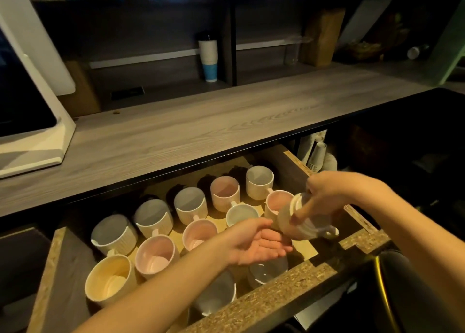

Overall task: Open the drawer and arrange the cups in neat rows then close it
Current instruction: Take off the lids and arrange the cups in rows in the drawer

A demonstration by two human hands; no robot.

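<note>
— Right, what's in your hands at the moment?

— Right hand [324, 194] has a cream mug [299, 219], tipped over on its side above the right end of the drawer [289, 282]. Fingers [302, 210] wrapped over its body, thumb side hidden, handle [328, 232] poking out toward the front rail. It's blurred, so I can't tell you more about the grip than that.

— And the left?

— Left hand [254, 242] is open, palm up, fingers together, holding nothing. It sits just under and to the left of the tilted mug, close but I can't tell whether it touches.

— Drawer's open, then?

— Pulled well out from under the counter [201, 129]. Mugs stand upright inside in slanting rows. Back row, 4 ribbed ones: grey inside [113, 232], grey [152, 215], grey [190, 204], pink [224, 191], and 1 more grey [259, 180] at the far right. Next row toward me: cream [108, 280], pink [156, 254], pink [200, 233], pale blue [241, 214], and a pink one [276, 201] partly behind the mug I'm holding.

— Anything nearer the front?

— A grey mug [216, 295] under my left forearm, and a glass [266, 269] below my left palm, both partly hidden.

— Around the drawer?

— Paper cups [318, 154] stacked in the opening to the right, another stack [208, 56] up on the shelf.
</note>
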